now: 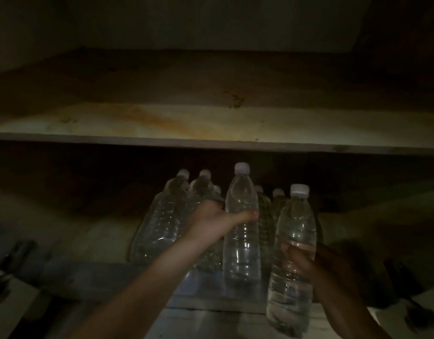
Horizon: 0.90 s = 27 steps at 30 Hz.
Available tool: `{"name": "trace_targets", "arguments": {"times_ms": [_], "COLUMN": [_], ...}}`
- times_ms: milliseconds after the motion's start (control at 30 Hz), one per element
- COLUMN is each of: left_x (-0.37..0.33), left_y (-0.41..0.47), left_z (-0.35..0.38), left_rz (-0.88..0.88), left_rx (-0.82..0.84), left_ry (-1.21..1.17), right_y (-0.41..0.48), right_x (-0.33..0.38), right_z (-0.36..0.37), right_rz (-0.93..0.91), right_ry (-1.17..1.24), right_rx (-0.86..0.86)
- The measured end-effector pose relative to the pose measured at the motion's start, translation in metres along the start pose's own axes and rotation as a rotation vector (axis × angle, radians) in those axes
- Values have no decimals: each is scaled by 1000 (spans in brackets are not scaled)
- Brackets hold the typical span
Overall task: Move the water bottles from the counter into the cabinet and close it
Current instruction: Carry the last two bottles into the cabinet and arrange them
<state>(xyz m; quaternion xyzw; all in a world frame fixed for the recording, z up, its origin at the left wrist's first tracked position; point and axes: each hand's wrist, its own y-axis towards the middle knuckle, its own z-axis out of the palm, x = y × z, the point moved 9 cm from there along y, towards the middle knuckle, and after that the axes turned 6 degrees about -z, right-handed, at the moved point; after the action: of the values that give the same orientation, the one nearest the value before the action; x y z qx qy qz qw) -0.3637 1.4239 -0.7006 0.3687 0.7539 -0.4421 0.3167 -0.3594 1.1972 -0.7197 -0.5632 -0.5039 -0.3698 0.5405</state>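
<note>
I look into a dim cabinet. Several clear water bottles [162, 216] with white caps stand grouped on its lower shelf [88, 241]. My left hand [211, 221] reaches in and wraps around the middle of a tall upright bottle [240, 245] at the front of the group, thumb across its front. My right hand [304, 265] grips another bottle [293, 285] around its middle, held upright in the air in front of the shelf's front edge, to the right of the first bottle.
A stained upper shelf [211, 126] crosses the view above the bottle caps. Dark hinges show at the lower left [12, 263] and lower right [407, 289] of the cabinet frame. To the right of the bottles the lower shelf is dark.
</note>
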Motion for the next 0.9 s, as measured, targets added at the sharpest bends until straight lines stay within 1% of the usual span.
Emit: {"name": "trace_targets", "arguments": {"times_ms": [100,200,300,433,600,800,900], "left_x": [-3,-5,-6,-11,-18,-18,-15], "left_y": [20,29,31,34,34,43,43], "left_z": [1,5,8,13,19,33,33], "left_rz": [-24,-11,5,13,47,110,100], "left_rx": [-125,-185,-208,-243,-264,-257,-254], "left_ry": [137,247,277,333,365,415,362], "right_y": [2,4,4,2,4,10,13], "right_x": [2,-4,-5,-12,-4,-8,-9], "right_z": [-7,-15,-21,-24,-24,-21,-22], "right_rz": [-43,-28,-65,-10,-79,-95,-109], "right_ry": [1,-40,-59,-41,-88,-104,-103], "right_rx": [-25,-20,-23,-49,-59,-29,-25]}}
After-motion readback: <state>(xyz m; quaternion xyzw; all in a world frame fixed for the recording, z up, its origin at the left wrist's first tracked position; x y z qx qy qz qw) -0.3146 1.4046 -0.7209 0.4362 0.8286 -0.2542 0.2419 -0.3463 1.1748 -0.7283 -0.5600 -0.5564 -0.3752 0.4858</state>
